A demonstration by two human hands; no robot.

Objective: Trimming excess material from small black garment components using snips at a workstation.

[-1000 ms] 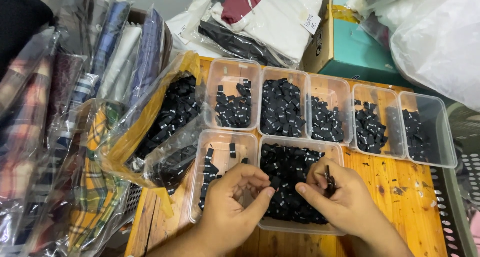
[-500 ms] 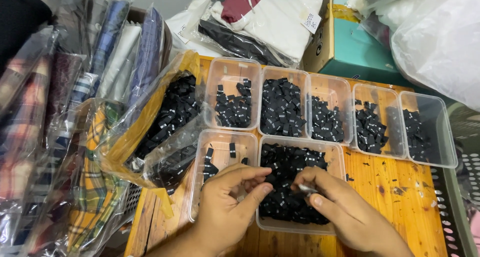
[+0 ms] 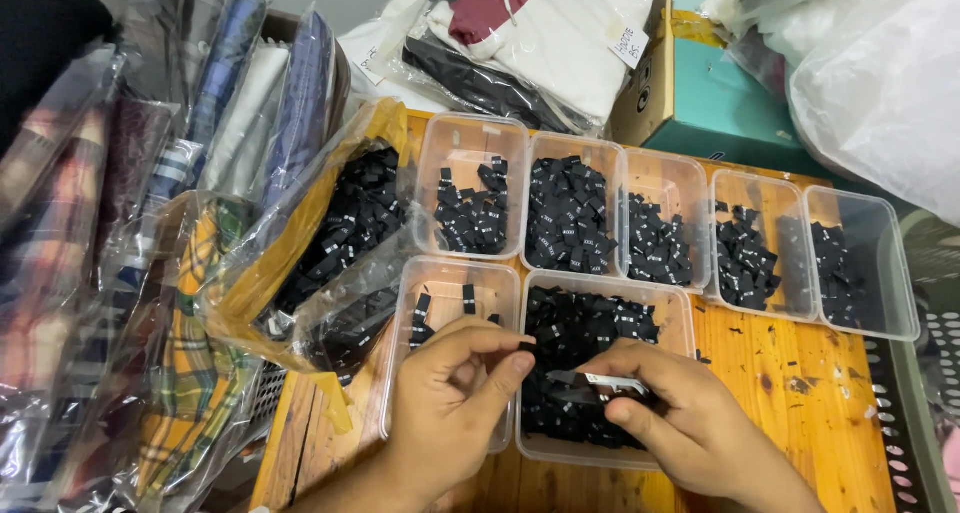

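We take the large clear tub [image 3: 672, 318] full of small black folded labels as our landmark; it sits on the wooden worktop [image 3: 800, 393] at the near edge. Our right hand [image 3: 680, 423] lies over the tub's near half, fingers curled shut around a pair of small metal snips [image 3: 600, 383], whose blades point left across the label pile [image 3: 580, 343]. Our left hand [image 3: 450, 393] hovers just left of the tub, over the neighbouring clear tub [image 3: 440, 283]; its thumb and forefinger are pinched together at the landmark tub's left wall, and we cannot tell for sure whether a label sits between them. That neighbouring tub holds only a few black labels at its far end.

Behind the landmark tub runs a row of five clear tubs touching side by side: the first [image 3: 470, 143] about half filled, the second [image 3: 572, 213] well filled, then three more [image 3: 660, 188] [image 3: 750, 188] [image 3: 860, 223] with smaller heaps. Further left of the landmark tub a clear plastic bag with a yellow edge [image 3: 330, 223] spills more black labels. Beyond that bag lie bagged plaid and striped fabrics [image 3: 120, 273]. Far behind the landmark tub sit folded garments in plastic [image 3: 540, 43], a teal cardboard box [image 3: 730, 103], and a white plastic sack [image 3: 880, 93]
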